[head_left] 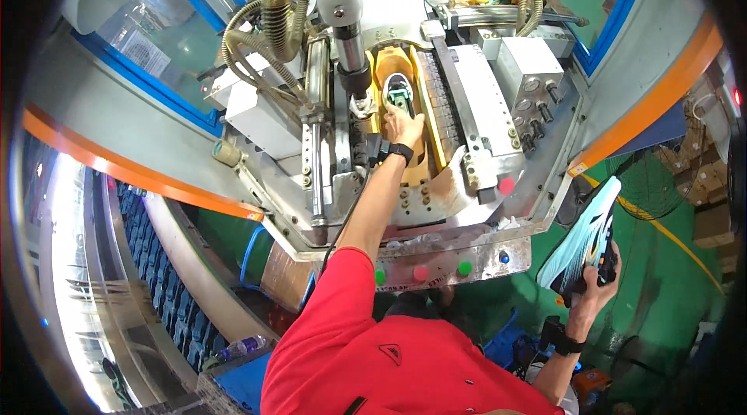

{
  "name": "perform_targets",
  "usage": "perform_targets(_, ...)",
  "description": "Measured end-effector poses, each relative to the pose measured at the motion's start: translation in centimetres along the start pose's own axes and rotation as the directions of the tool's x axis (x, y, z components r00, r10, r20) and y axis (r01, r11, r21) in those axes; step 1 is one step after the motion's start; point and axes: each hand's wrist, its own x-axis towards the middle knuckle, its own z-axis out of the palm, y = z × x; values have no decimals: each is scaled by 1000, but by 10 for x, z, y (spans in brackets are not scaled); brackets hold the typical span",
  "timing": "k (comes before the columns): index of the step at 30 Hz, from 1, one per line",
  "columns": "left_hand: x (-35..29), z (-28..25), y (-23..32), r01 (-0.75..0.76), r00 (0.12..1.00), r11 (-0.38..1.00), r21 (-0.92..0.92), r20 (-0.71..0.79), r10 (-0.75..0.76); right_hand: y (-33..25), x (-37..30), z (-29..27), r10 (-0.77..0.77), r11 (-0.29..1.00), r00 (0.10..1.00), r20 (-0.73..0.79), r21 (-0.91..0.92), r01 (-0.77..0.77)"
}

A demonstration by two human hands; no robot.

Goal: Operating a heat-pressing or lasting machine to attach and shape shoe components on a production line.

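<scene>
My left hand (406, 127) reaches into the machine's yellow-lined cradle, its fingers closed at the near end of a shoe (400, 88). That shoe is dark with a white edge and has a green piece in its opening; my hand hides its near part. Off to the right, clear of the machine, my right hand (599, 281) grips another shoe (580, 240) with a light blue sole and a black upper. This shoe is tilted, its sole facing left. A metal press cylinder (352, 57) hangs just left of the cradle.
Colored buttons (464, 268) line the machine's front edge. Hydraulic valves (537, 108) stand right of the cradle, hoses (257, 42) left. A conveyor with blue pieces (163, 275) runs along the left. Cardboard boxes (708, 182) are stacked at the far right.
</scene>
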Motion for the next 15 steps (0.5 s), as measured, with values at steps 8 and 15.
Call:
perform_targets(8,-21,-91,-16,412,911,525,-745,346,-224,-57,73,91,-177,941,953,247,-243,237)
perform_targets(15,-229,-266,-85,572,796,256,-779,603,56,-90,86,323,38,737,699,714,-492,463)
